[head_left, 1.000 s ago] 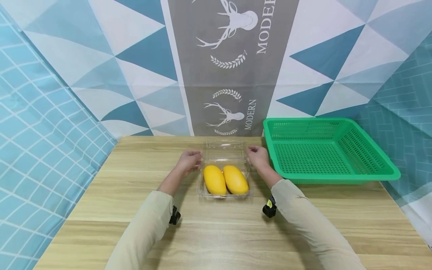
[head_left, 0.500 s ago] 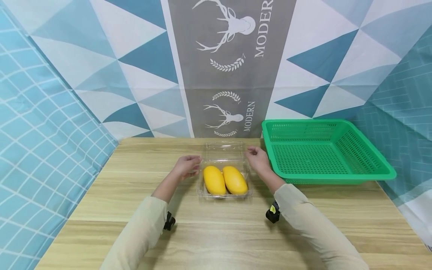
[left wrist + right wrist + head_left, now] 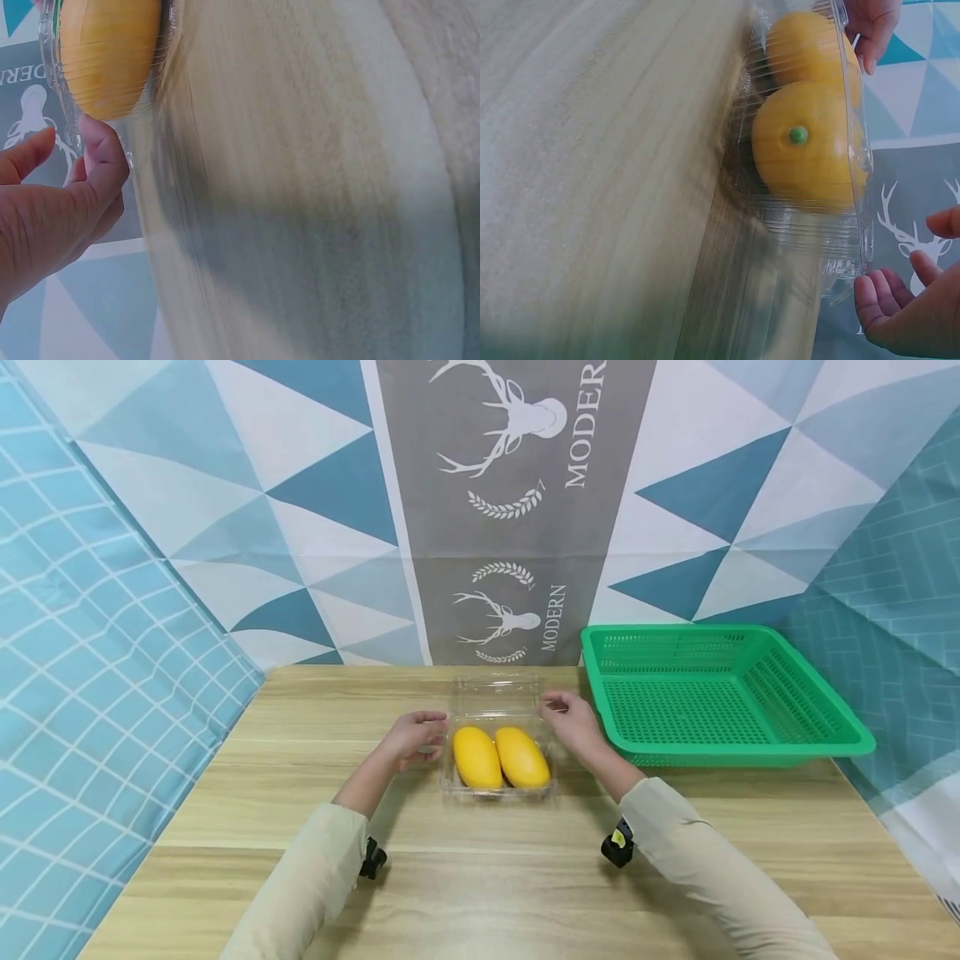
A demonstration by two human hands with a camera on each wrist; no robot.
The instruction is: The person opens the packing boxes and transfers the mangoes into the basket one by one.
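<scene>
Two yellow mangoes lie side by side in a clear plastic clamshell box, its lid raised at the back. My left hand is at the box's left side; in the left wrist view its fingertips are by the clear wall, thumb apart from them. On the other side my right hand is near the lid's hinge corner. The right wrist view has its fingers loosely bent at the box's corner, thumb raised. Whether either hand touches the plastic is hard to tell.
A green perforated basket stands at the back right, close to my right hand. The wooden table meets a patterned cloth backdrop behind the box. A small black camera hangs at each wrist.
My right hand has shifted a little left toward the box. The left hand has drawn back slightly and sits a bit lower. The mangoes stay in the box, lid still raised.
</scene>
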